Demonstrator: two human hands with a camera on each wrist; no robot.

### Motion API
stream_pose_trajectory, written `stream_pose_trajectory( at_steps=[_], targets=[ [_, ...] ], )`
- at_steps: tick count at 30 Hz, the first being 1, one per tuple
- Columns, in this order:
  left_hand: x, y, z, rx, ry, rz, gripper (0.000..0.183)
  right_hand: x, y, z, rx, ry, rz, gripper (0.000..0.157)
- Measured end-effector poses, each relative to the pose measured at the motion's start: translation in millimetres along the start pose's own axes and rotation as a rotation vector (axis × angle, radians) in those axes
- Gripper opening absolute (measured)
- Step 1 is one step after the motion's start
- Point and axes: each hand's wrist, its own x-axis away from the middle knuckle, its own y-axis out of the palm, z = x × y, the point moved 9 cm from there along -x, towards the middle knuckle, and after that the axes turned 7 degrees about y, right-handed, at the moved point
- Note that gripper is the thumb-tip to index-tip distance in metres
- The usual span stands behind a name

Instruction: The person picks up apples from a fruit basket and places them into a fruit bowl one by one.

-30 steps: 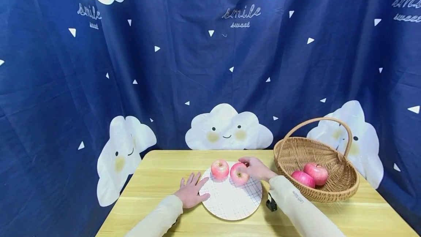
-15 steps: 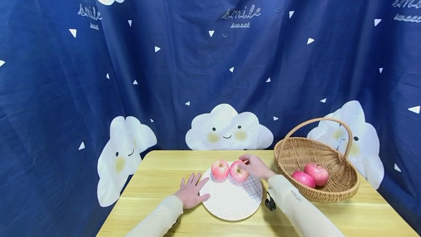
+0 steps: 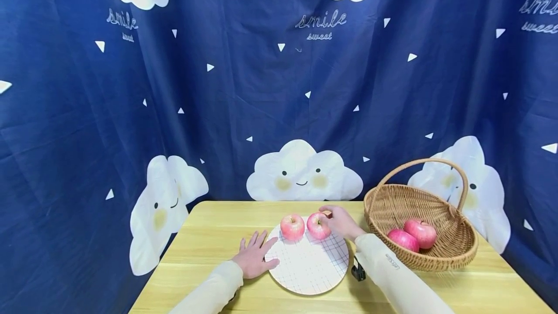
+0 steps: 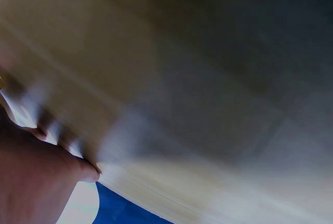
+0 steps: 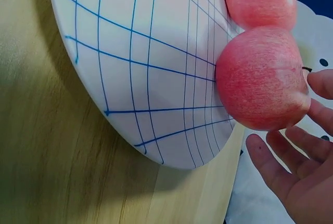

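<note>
A round white plate with blue grid lines lies on the wooden table. Toward its far edge sit two pink-red apples, a left apple and a right apple. My right hand holds the right apple from its right side, the thumb near the stem and the other fingertips along its side. In the right wrist view this apple presses close to its neighbour, while the outer fingers spread loosely. My left hand lies flat with spread fingers at the plate's left rim, its thumb over the edge.
A wicker basket with a tall arched handle stands tilted on the right, holding two more apples. Behind the wooden table hangs a dark blue curtain printed with clouds. The left wrist view is mostly blurred and dark.
The right apple has turned a little and shifted slightly away from me under my right hand, its stem now further back. My left hand and the plate have kept their places.
</note>
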Motion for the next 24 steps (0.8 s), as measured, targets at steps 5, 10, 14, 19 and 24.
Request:
stream_pose_trajectory(
  at_steps=[5, 10, 14, 19, 24],
  targets=[
    [-1.7, 4.1, -2.3, 0.000, -0.005, 0.000, 0.077, 0, -2.6, 3, 0.019, 0.013, 0.030, 0.035],
    [-2.1, 3.5, -1.6, 0.002, -0.004, 0.001, 0.077, 2, -3.6, 0, 0.034, -0.016, 0.030, 0.033],
    [-2.2, 0.5, -0.5, 0.008, 0.008, 0.012, 0.076, 1, -2.2, -2, 0.042, -0.034, 0.028, 0.031],
    [-3.9, 3.6, -5.4, -0.013, 0.011, 0.029, 0.078, 0, 0.4, -5, 0.037, -0.043, 0.014, 0.031],
    [-7.4, 10.9, -12.4, -0.023, 0.005, 0.035, 0.080, 3, 0.6, -5, 0.036, -0.032, 0.002, 0.032]
  ],
)
